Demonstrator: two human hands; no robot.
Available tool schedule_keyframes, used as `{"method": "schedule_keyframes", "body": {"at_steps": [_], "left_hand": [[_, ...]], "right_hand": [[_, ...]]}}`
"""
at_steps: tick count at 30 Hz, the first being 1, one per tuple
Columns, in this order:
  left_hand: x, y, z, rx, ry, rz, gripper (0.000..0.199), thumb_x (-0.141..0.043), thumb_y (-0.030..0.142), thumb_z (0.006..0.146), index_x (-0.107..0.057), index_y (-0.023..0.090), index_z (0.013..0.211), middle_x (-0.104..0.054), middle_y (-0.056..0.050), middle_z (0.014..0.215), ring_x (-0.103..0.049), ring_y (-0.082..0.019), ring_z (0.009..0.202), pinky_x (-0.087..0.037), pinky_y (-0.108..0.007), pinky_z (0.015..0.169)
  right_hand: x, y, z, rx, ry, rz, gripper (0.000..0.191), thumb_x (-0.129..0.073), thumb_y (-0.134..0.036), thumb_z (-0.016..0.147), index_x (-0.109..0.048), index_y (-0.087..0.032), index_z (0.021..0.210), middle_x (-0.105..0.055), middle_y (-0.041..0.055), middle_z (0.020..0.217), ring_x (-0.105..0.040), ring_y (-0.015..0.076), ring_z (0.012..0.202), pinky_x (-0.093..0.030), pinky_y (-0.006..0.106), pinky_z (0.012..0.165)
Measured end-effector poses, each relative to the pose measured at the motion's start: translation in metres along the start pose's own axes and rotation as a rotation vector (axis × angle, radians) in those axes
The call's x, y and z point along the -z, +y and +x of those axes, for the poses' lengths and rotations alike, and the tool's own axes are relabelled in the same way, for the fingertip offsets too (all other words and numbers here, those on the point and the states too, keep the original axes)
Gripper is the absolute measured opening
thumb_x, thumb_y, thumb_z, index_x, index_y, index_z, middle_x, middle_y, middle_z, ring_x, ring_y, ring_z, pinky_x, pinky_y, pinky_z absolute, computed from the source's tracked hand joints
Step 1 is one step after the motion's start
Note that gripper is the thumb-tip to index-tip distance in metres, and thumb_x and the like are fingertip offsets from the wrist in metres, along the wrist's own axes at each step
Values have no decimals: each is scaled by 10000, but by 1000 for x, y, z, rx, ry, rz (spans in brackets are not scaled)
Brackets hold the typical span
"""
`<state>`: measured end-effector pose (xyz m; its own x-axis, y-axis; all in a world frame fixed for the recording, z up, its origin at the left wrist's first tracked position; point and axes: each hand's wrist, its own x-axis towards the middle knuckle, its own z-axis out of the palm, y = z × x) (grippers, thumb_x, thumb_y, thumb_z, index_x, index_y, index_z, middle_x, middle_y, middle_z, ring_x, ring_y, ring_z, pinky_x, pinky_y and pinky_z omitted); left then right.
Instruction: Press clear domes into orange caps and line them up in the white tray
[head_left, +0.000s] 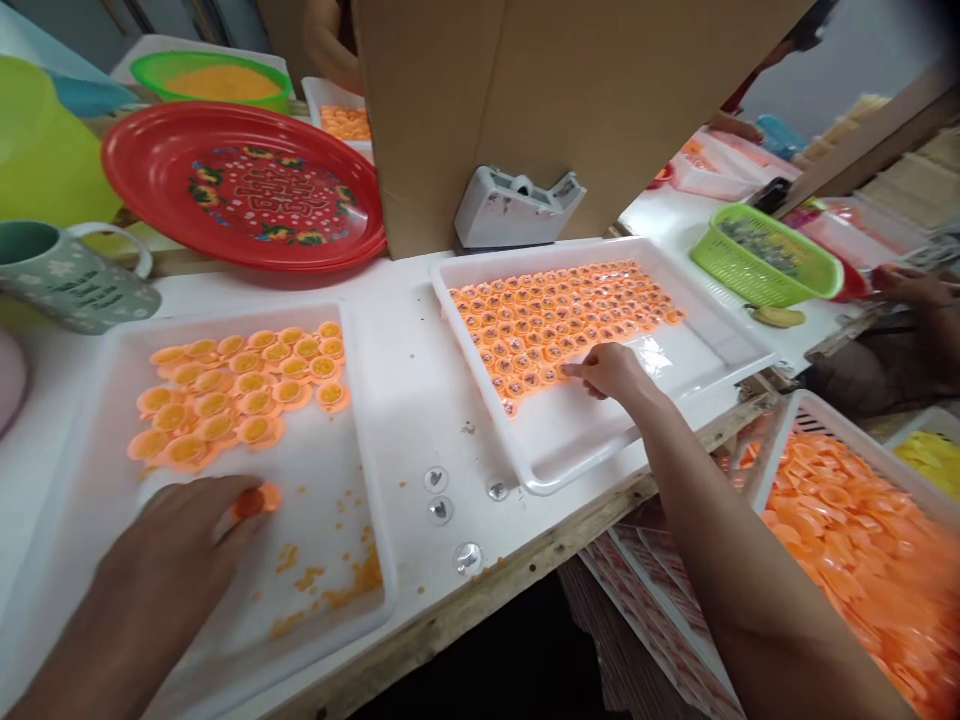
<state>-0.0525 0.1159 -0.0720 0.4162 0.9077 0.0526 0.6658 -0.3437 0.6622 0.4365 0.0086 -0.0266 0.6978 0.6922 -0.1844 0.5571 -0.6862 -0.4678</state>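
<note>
My left hand (176,530) pinches a small orange piece (257,500) over the left white tray (367,440). Behind it in that tray lie rows of orange cups (251,384) filled with yellow-orange bits, and loose bits (367,575) are scattered near the front right corner. My right hand (609,372) reaches into the right white tray (540,478), its fingertips closed at the front edge of many packed orange pieces (555,322) with dark printed centres. Whether those fingers hold a piece is hidden. Several clear round discs (469,558) lie on the table between the trays.
Red plates (247,185), a green mug (82,275) and a tape dispenser (517,208) stand behind the trays, before a cardboard panel (585,110). A green basket (772,260) is at right; a crate of orange pieces (847,530) sits lower right. Other people's hands (911,288) show.
</note>
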Motion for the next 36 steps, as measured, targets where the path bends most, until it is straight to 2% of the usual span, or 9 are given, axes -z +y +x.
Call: {"method": "schedule_keyframes", "body": {"at_steps": [4,8,11,14,19,26,29,33,36], "left_hand": [[-1,45,-12,62,-96,252,119,-591,285,795,-674,266,878,-690,-31,904,-637,-289,836,-490,-392,726],[-1,64,-20,90,-85,136,134,-611,294,777,-677,250,884,-687,-40,906,-646,-240,791,-519,-328,654],[1,80,-29,117,-56,6,125,-623,262,779,-674,247,892,-688,-39,966,-652,-214,803,-524,-284,607],[3,93,-39,150,-86,-137,102,-643,202,763,-658,235,858,-702,-17,899,-655,-189,758,-546,-276,628],[0,96,-52,127,-74,-247,154,-644,137,744,-631,227,868,-682,3,863,-643,-153,722,-556,-270,686],[-2,94,-58,198,-100,-348,155,-668,162,728,-624,216,866,-664,14,825,-596,-128,678,-521,-235,622],[-2,97,-55,241,-145,-392,179,-698,210,719,-667,223,895,-649,15,793,-564,-121,625,-490,-224,555],[-3,99,-49,298,-204,-496,216,-711,246,721,-717,225,935,-672,-33,937,-626,-167,758,-517,-254,618],[-3,99,-48,434,-237,-674,188,-731,290,730,-703,214,899,-680,-13,832,-629,-173,754,-537,-276,659]], "right_hand": [[-13,-35,-78,235,91,4,221,-680,-339,820,-617,-189,670,-608,2,545,-578,158,534,-419,276,576],[-59,-67,-175,772,-296,40,164,-531,-74,879,-642,-193,855,-655,41,808,-598,173,702,-458,282,638],[-101,-77,-207,859,-291,-152,187,-554,15,812,-597,-167,811,-628,88,863,-572,230,801,-467,331,668],[-124,-75,-205,857,-202,-248,241,-513,67,783,-572,-166,771,-606,91,821,-548,240,803,-463,348,679],[-126,-66,-195,836,-213,-158,249,-412,11,830,-536,-175,720,-598,104,787,-553,246,771,-456,370,659],[-108,-82,-200,248,-541,621,108,-498,-300,930,-542,-204,950,-603,-19,599,-587,169,604,-489,319,632],[-104,-91,-201,247,-588,763,210,-530,-341,926,-598,-190,1053,-605,-25,611,-589,157,645,-473,326,724],[-106,-97,-203,248,-659,822,200,-544,-351,928,-619,-193,1024,-579,-43,591,-544,126,573,-420,280,638],[-109,-96,-204,246,-621,804,208,-501,-338,955,-618,-201,1058,-536,-59,542,-500,118,549,-385,271,626]]}}
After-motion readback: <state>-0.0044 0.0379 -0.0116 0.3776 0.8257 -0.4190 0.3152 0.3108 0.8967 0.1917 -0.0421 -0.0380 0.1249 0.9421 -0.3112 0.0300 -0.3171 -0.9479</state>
